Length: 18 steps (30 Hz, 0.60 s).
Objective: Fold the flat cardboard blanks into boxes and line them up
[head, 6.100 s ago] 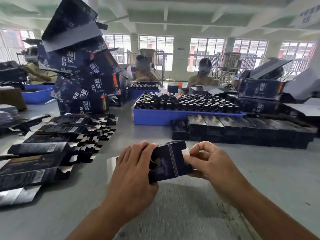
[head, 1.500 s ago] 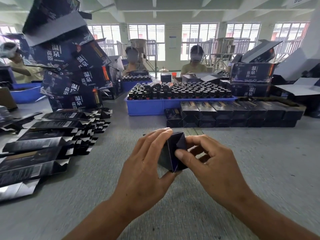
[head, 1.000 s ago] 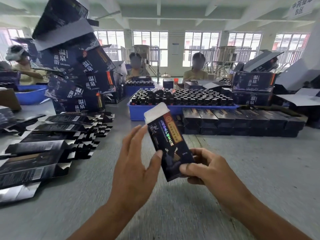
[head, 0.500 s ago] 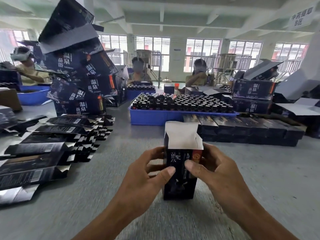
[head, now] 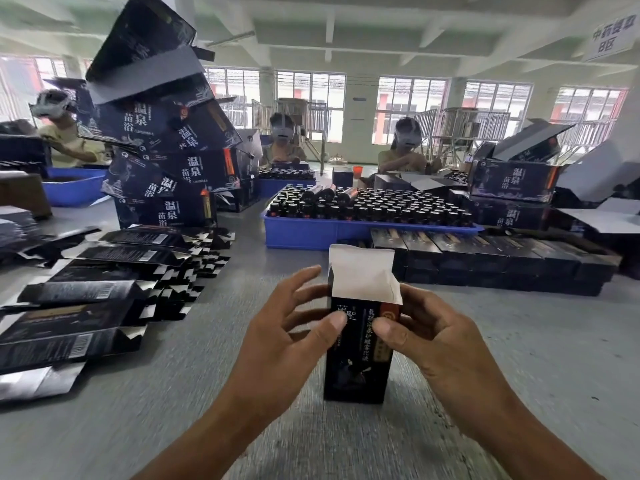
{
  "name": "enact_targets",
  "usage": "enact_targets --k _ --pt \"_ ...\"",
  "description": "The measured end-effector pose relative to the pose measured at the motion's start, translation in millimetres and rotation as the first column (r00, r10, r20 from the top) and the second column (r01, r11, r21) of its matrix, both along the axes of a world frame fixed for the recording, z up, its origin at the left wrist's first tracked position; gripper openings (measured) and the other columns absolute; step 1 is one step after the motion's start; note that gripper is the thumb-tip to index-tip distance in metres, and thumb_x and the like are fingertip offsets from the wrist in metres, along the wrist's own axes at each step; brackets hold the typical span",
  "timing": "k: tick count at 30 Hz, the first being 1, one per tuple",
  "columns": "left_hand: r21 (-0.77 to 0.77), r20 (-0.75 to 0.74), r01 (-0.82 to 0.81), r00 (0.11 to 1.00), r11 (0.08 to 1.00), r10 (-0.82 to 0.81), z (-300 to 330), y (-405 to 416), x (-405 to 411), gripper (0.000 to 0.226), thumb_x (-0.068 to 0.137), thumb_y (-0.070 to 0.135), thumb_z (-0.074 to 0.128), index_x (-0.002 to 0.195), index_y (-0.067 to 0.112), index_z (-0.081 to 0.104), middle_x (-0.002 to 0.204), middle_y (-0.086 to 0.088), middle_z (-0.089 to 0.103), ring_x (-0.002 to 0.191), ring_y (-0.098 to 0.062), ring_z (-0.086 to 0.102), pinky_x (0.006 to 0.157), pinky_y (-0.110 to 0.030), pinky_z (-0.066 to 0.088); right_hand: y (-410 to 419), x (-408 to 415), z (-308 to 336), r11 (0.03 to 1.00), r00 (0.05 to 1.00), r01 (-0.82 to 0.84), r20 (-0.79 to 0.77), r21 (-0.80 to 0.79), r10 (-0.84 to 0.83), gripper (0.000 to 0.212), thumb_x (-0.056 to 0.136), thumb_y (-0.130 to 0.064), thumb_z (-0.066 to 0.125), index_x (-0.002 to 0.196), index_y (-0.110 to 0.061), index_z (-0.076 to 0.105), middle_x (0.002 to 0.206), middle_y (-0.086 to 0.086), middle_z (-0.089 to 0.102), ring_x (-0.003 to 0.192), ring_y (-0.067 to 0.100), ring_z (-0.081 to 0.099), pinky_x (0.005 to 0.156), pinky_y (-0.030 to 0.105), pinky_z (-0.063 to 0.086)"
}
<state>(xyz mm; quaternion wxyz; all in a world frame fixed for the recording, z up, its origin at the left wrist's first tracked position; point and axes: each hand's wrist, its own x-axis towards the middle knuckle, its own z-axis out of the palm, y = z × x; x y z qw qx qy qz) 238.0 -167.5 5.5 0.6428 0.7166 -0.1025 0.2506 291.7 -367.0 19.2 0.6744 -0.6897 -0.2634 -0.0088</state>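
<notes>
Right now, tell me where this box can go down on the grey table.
Bare grey tabletop lies right of the right hand, before the row of dark folded boxes. Another strip runs toward the blue bottle tray. The left is crowded with flat black cardboard blanks.

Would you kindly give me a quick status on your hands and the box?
Left hand and right hand both pinching the box. Box upright on the table, top flap open. Nothing between it and the finished row.
</notes>
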Motion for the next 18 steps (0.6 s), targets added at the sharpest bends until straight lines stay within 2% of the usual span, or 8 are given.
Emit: enact_targets --k 3,6,8,11,15,18 --pt "0.075 0.075 -0.023 0.997 0.997 0.017 3.1 -1.3 -1.3 0.048 0.084 0.030 0.070 0.129 0.046 0.059 0.124 0.020 0.067 0.111 -0.006 0.067 0.081 -0.017 0.055 -0.6 0.1 0.2 1.000 1.000 -0.007 0.003 0.015 0.007 0.056 0.069 -0.032 0.082 0.121 -0.036 0.062 0.114 -0.018 0.073 0.105 0.000 0.068 0.074 0.008 0.052" --pt "0.149 0.084 -0.037 0.996 0.988 0.025 3.4 -1.7 -2.5 0.045 0.089 0.030 0.065 0.133 0.040 0.058 0.126 0.021 0.066 0.114 -0.005 0.065 0.082 -0.021 0.057 -0.6 -1.7 3.6 1.000 0.998 0.027 0.050 0.003 -0.027 0.062 0.068 -0.036 0.082 0.124 -0.046 0.058 0.116 -0.021 0.071 0.105 -0.002 0.068 0.072 0.010 0.054" --pt "0.180 0.091 -0.058 0.995 0.982 0.042 4.2 -1.5 -3.4 0.041 0.091 0.031 0.063 0.130 0.043 0.061 0.124 0.023 0.065 0.114 -0.002 0.064 0.081 -0.017 0.055 -2.0 -2.8 6.8 0.999 0.993 0.040 0.112 -0.009 -0.039 0.053 0.072 -0.036 0.079 0.119 -0.053 0.059 0.117 -0.023 0.070 0.105 -0.003 0.067 0.074 0.009 0.053" --pt "0.190 0.095 -0.067 0.994 0.980 0.050 4.2 -0.7 -3.2 0.037 0.091 0.029 0.062 0.124 0.045 0.066 0.120 0.020 0.066 0.111 -0.004 0.065 0.078 -0.013 0.052 -4.7 -4.2 10.9 0.999 0.981 0.048 0.187 -0.021 -0.043 0.038 0.080 -0.035 0.070 0.112 -0.054 0.064 0.114 -0.025 0.070 0.107 -0.004 0.066 0.077 0.006 0.051" --pt "0.168 0.081 -0.042 0.996 0.985 0.029 4.3 0.1 -2.6 0.034 0.091 0.030 0.063 0.121 0.045 0.067 0.121 0.014 0.067 0.111 -0.010 0.066 0.079 -0.015 0.052 -4.9 -6.4 11.0 0.995 0.972 0.047 0.232 -0.083 -0.026 0.034 0.085 -0.043 0.063 0.117 -0.054 0.065 0.117 -0.026 0.069 0.110 -0.005 0.064 0.084 0.007 0.050" --pt "0.144 0.065 -0.018 0.998 0.989 0.009 5.8 0.4 -2.8 0.023 0.096 0.039 0.064 0.118 0.044 0.067 0.121 0.011 0.068 0.113 -0.012 0.066 0.082 -0.019 0.054 -4.7 -7.1 10.2 0.989 0.966 0.076 0.254 -0.127 -0.042 0.035 0.086 -0.048 0.061 0.121 -0.053 0.064 0.121 -0.025 0.067 0.113 -0.004 0.063 0.088 0.010 0.050"
